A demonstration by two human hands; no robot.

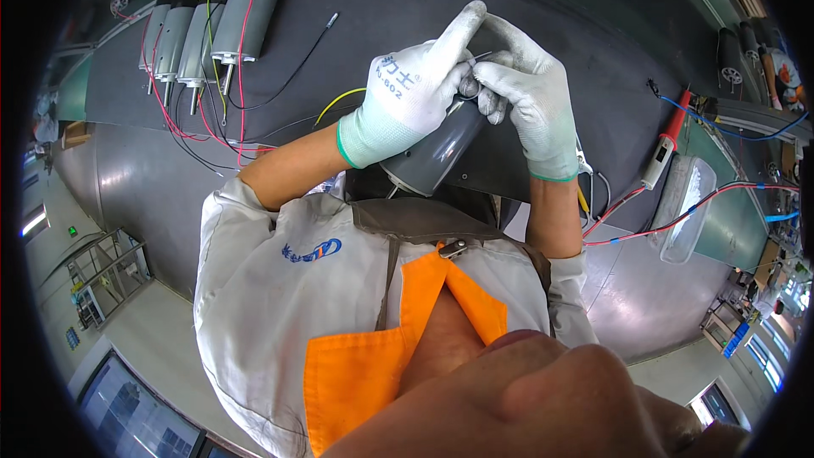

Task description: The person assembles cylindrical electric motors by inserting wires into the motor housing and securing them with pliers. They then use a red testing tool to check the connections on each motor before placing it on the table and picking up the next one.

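Note:
Both my hands wear white gloves with green cuffs and meet above the far end of a grey cylindrical motor [437, 151]. The motor lies tilted at the table's near edge, its thin shaft pointing toward my body. My left hand [415, 80] is closed, its forefinger stretched up and the other fingertips curled at the motor's end. Fingers and thumb of my right hand [526, 85] pinch around a thin, light strand [483, 56], too small to name surely. What the left fingertips hold is hidden. A yellow wire [339, 103] runs out beside my left wrist.
Several grey motors [246, 21] with red, black and yellow wires stand at the far left of the dark table [356, 8]. To the right lie a red-and-white handheld tool [664, 148], a clear plastic tray [685, 212] and red and blue cables [721, 195].

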